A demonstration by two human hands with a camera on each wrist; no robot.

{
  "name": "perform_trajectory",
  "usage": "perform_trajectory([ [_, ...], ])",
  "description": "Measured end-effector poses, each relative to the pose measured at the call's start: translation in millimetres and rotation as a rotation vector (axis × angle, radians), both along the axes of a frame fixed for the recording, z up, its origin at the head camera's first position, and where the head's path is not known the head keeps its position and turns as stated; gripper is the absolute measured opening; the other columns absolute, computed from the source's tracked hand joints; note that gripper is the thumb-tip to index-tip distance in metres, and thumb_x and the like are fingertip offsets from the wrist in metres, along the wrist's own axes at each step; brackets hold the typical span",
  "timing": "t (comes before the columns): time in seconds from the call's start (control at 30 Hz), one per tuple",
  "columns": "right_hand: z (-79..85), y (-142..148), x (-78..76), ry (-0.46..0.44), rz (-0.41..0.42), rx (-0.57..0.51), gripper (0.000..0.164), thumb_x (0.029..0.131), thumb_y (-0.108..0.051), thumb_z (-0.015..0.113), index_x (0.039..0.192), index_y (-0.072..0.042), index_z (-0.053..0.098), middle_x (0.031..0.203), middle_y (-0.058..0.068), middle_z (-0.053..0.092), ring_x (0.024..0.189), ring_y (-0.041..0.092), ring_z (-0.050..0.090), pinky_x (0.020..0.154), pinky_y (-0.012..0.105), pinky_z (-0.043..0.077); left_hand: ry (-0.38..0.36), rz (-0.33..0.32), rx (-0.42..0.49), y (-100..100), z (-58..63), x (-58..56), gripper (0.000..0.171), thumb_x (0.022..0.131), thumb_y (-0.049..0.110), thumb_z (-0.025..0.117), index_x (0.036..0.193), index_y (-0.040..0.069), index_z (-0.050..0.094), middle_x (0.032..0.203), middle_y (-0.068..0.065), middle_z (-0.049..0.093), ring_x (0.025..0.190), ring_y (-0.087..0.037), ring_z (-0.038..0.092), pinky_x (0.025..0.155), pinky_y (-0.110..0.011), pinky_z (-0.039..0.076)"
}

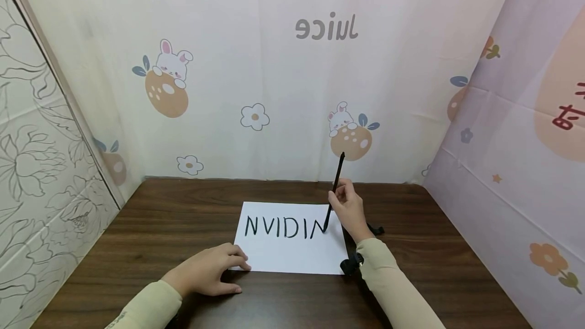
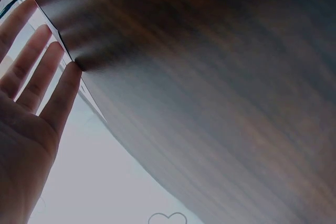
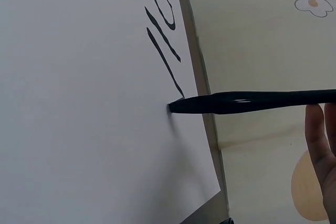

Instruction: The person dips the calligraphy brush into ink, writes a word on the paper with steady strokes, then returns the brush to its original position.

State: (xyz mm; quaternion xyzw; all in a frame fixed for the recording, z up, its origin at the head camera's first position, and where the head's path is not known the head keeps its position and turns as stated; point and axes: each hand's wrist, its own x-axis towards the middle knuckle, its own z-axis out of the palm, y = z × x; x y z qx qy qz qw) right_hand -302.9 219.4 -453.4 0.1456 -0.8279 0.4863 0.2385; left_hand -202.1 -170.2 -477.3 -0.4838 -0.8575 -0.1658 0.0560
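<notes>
A white sheet of paper (image 1: pixel 292 258) lies on the table, bearing dark brush-like letters (image 1: pixel 283 227) that read NVIDI, followed by slanted strokes. My right hand (image 1: pixel 349 209) pinches a long black writing brush (image 1: pixel 339 172) between thumb and fingers, its handle leaning up and away. The brush's dark tip (image 3: pixel 172 107) meets the paper beside the last stroke. My left hand (image 1: pixel 212 268) rests at the sheet's lower left corner with its fingertips on the edge. In the left wrist view the left fingers (image 2: pixel 44 72) are extended and spread along the paper's edge.
The dark wood table (image 1: pixel 183 217) runs back to a patterned cloth (image 1: pixel 283 80) hung behind it. Cloth panels stand on both sides. A small black item (image 1: pixel 377 229) lies right of my right wrist, which wears a black wrist device (image 1: pixel 351 264).
</notes>
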Motion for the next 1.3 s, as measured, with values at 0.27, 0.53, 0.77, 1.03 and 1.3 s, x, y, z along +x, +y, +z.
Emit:
perform_trajectory([
  [0.27, 1.1, 2.2, 2.4, 0.0, 0.007, 0.012, 0.023, 0.097, -0.009, 0.063, 0.116, -0.014, 0.051, 0.088, 0.004, 0.053, 0.075, 0.021, 0.051, 0.06, 0.028, 0.046, -0.003, 0.005, -0.003, -0.1, 0.4, 0.3, 0.034, 0.087, 0.041, 0.077, 0.115, 0.024, 0.071, 0.118, 0.004, 0.06, 0.105, -0.01, 0.059, 0.086, -0.032, 0.053],
  [0.53, -0.7, 5.0, 0.9, 0.002, 0.011, 0.013, 0.025, 0.096, -0.007, 0.063, 0.117, -0.017, 0.053, 0.084, 0.002, 0.053, 0.074, 0.02, 0.052, 0.058, 0.028, 0.047, -0.004, 0.011, -0.005, -0.5, -0.5, -0.4, 0.034, 0.087, 0.042, 0.077, 0.115, 0.024, 0.071, 0.119, 0.005, 0.06, 0.106, -0.01, 0.059, 0.086, -0.031, 0.052],
  [0.77, 0.7, 6.5, 2.7, -0.006, 0.013, 0.029, 0.025, 0.096, -0.008, 0.063, 0.117, -0.017, 0.054, 0.082, 0.002, 0.053, 0.071, 0.02, 0.052, 0.058, 0.028, 0.046, 0.0, 0.006, -0.002, -0.8, -1.6, -1.2, 0.033, 0.087, 0.042, 0.076, 0.115, 0.025, 0.071, 0.119, 0.004, 0.06, 0.105, -0.01, 0.059, 0.086, -0.031, 0.052],
  [1.03, 0.1, 8.0, 5.1, -0.023, 0.019, 0.039, 0.026, 0.096, -0.009, 0.063, 0.118, -0.017, 0.055, 0.083, 0.002, 0.053, 0.071, 0.02, 0.053, 0.059, 0.03, 0.046, -0.026, 0.01, -0.007, -1.1, -2.6, -1.6, 0.034, 0.088, 0.043, 0.075, 0.116, 0.025, 0.071, 0.119, 0.005, 0.059, 0.106, -0.01, 0.059, 0.086, -0.031, 0.053],
  [1.3, 3.1, 8.1, 5.2, 0.006, 0.014, 0.036, 0.025, 0.095, -0.008, 0.063, 0.117, -0.017, 0.055, 0.082, 0.002, 0.054, 0.072, 0.02, 0.052, 0.06, 0.029, 0.046, -0.023, 0.009, -0.006, -1.0, -2.4, -1.6, 0.034, 0.088, 0.043, 0.076, 0.116, 0.025, 0.071, 0.119, 0.005, 0.059, 0.106, -0.01, 0.059, 0.086, -0.031, 0.052],
])
